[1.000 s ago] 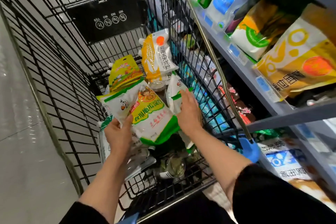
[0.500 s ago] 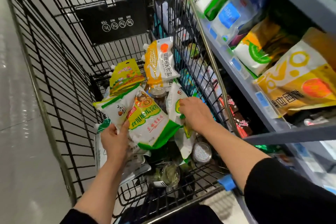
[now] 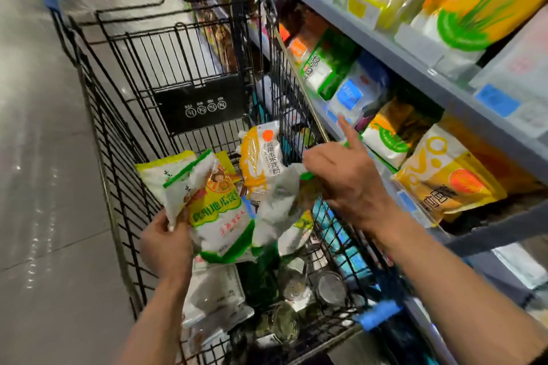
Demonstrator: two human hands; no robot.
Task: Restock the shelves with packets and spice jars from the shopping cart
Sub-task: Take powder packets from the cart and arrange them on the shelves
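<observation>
— Since a moment ago, what has moved?

— Both of my hands have come up out of the shopping cart point(image 3: 127, 115). Half a second back my right hand point(image 3: 350, 184) was low among the goods, just reaching a white packet; now it is level with the cart's right rim, with that white packet point(image 3: 278, 201) hanging from it.

— How is that hand closed?

— Thumb and lower fingers pinch the packet's top edge. The forefinger sticks out straight, toward the shelf point(image 3: 415, 68). The packet is blurred, so I cannot read its print.

— And your left hand?

— My left hand point(image 3: 166, 246) is closed on the bottom ends of two packets held fanned out: a green-and-white packet point(image 3: 175, 178) on the left, and a yellow-and-green packet point(image 3: 216, 216) overlapping it on the right. Both are lifted above the cart's floor.

— What remains in the cart?

— An orange-and-white packet point(image 3: 261, 157) stands against the far right corner. A clear packet point(image 3: 213, 296) lies flat under my left wrist. Near the front, glass jars point(image 3: 329, 287) lie on the wire floor; one shows a metal lid.

— Where is the shelf?

— Just beside the cart, on my right, already holding rows of bags, a yellow bag point(image 3: 444, 178) nearest my right hand.
</observation>
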